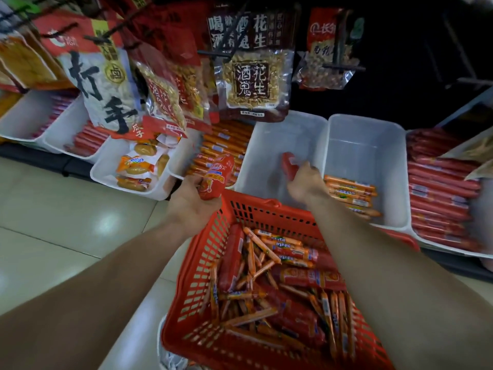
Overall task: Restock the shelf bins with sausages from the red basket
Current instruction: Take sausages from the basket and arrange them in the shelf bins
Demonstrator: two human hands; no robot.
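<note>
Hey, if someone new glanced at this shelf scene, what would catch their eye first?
The red plastic basket at bottom centre, heaped with orange and red sausages, dominates. Just above it, the left hand grips a fat red sausage, while the right hand holds a second red sausage over a white plastic bin. A hanging clear peanut bag fills the top centre.

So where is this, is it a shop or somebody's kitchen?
Most likely a grocery shop. Snack bags hang on display above, white bins hold rows of packaged sausages, and a red shopping basket sits in front, full of more.
</note>
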